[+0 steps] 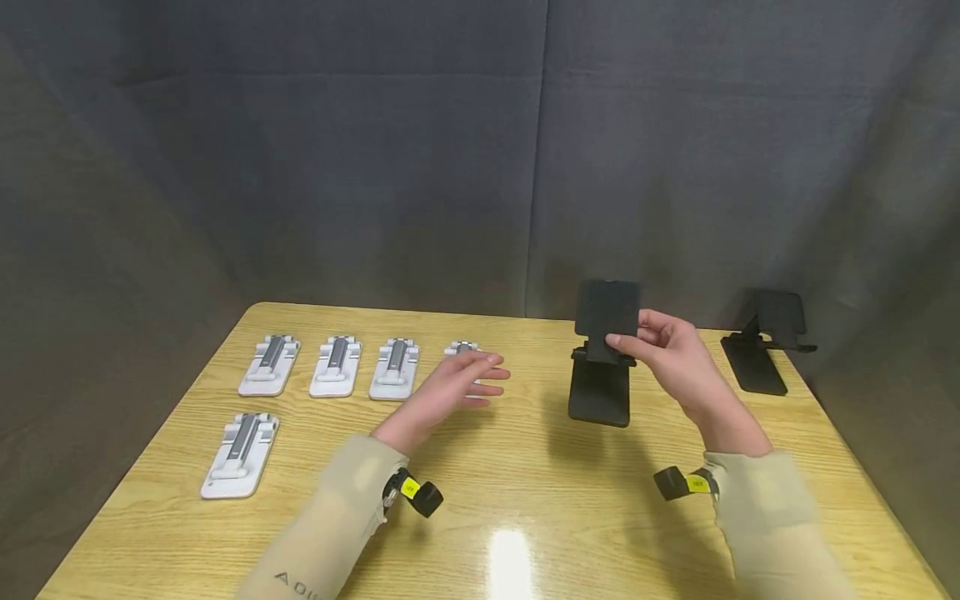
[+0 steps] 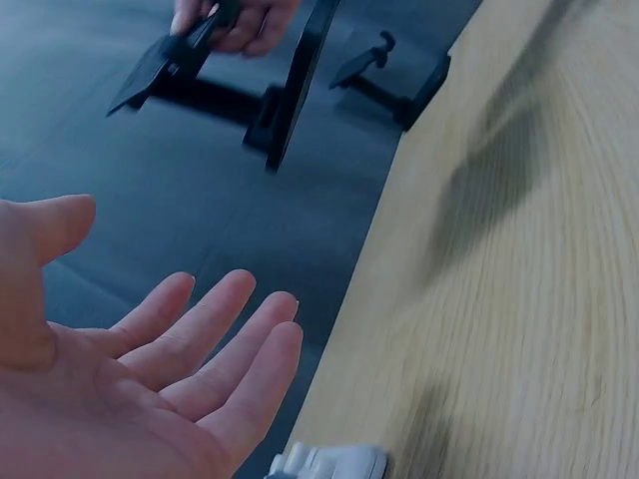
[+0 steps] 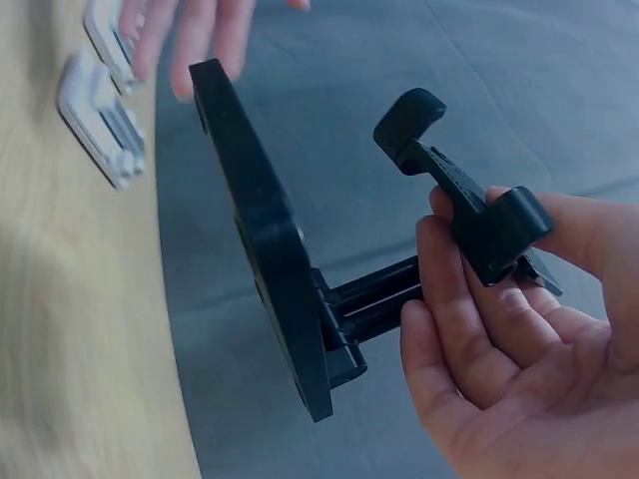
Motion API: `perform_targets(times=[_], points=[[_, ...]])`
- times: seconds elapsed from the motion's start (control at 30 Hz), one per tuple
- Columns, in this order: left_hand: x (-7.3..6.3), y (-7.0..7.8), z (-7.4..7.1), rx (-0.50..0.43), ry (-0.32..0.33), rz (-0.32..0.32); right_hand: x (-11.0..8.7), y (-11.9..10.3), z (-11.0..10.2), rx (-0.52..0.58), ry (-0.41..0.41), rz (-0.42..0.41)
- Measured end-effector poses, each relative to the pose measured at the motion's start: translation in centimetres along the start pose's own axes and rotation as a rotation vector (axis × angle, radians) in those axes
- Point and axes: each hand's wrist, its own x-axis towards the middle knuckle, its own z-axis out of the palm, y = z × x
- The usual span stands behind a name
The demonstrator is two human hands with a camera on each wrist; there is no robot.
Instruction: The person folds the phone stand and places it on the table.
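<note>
My right hand (image 1: 678, 362) pinches a black folding phone stand (image 1: 609, 304) by its upper plate, thumb in front. The stand is unfolded; its flat base (image 1: 598, 392) hangs over the table, with a shadow on the wood. In the right wrist view, two curved hooks (image 3: 519, 215) stick out from the plate, and twin bars (image 3: 374, 299) join it to the base. My left hand (image 1: 453, 385) hovers palm-inward with fingers extended and holds nothing. It partly covers a folded white phone stand (image 1: 460, 346) on the table.
Three more folded white stands (image 1: 335, 367) lie in the back row at left, and another white stand (image 1: 240, 457) lies in front of them. A second black unfolded stand (image 1: 753, 367) stands at the table's back right. A dark curtain (image 1: 375, 167) hangs behind the wooden table (image 1: 480, 500).
</note>
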Motion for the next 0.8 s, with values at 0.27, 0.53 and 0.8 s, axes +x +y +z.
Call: perform_targets(times=[0.27,0.53,0.8], points=[[0.4,-0.3,2.6,-0.046,-0.094,-0.079,0.8,0.0,2.9,0.083,-0.037,-0.038],[0.9,-0.4,4.2,-0.122,-0.099,-0.121,1.3,-0.9,4.8,0.151,-0.041,-0.078],[0.5,0.0,4.6,-0.338,-0.244,-0.121,1.4,-1.3,5.8,0.160,-0.039,-0.097]])
